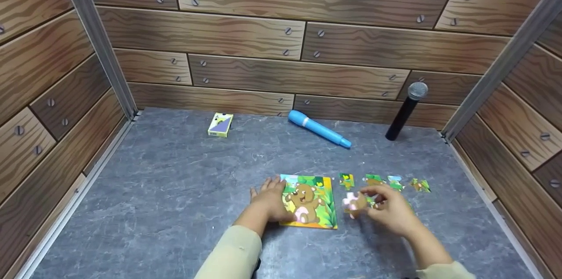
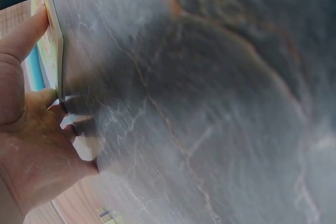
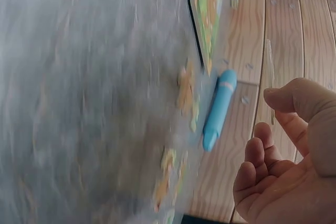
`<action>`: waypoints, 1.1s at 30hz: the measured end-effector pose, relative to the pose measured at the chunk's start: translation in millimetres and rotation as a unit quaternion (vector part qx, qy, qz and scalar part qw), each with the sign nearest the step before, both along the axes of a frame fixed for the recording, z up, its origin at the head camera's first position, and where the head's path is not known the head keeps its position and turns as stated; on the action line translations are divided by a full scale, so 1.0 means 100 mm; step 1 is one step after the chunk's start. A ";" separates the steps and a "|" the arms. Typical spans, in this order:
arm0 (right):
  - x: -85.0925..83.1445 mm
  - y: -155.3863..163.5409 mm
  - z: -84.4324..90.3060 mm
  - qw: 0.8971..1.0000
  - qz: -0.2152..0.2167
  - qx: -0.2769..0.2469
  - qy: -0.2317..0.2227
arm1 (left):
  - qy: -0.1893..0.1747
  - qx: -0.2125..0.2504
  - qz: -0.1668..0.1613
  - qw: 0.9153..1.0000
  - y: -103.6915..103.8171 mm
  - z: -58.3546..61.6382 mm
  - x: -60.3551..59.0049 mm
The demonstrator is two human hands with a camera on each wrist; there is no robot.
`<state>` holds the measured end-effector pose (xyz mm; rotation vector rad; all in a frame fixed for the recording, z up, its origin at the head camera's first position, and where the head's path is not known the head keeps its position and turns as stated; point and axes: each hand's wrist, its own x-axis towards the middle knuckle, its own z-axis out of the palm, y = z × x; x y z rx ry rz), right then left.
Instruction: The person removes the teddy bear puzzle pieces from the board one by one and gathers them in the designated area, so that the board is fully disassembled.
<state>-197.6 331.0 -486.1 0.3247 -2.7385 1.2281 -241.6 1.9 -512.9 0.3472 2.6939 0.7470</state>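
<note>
A square bear picture board (image 1: 309, 202) lies flat on the grey table, and my left hand (image 1: 270, 202) rests over its left edge with the fingers spread. The left wrist view shows the thumb (image 2: 29, 35) on the board's face and the other fingertips touching the tabletop. To the board's right, my right hand (image 1: 393, 211) pinches a brown-and-pink jigsaw piece (image 1: 353, 203) above the table. That piece appears edge-on between thumb and finger in the right wrist view. Several loose jigsaw pieces (image 1: 346, 180) lie behind and under the right hand, which partly hides some.
Farther back lie a small yellow-and-purple box (image 1: 220, 124) and a blue capped stick-shaped object (image 1: 319, 129). A black microphone (image 1: 403, 112) stands upright at the back right. Wood-patterned walls (image 1: 246, 37) enclose the grey table (image 1: 175, 173) at the back and sides.
</note>
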 end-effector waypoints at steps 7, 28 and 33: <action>0.02 0.32 0.07 0.999 -0.028 0.003 0.025 | -0.002 0.005 0.001 1.000 -0.01 0.00 0.01; 0.07 1.17 0.05 0.996 -0.081 0.042 -0.012 | 0.004 0.001 0.001 1.000 0.00 -0.01 0.00; 0.07 1.30 -0.01 0.995 -0.090 0.040 -0.004 | 0.001 -0.002 0.002 1.000 0.00 0.00 0.01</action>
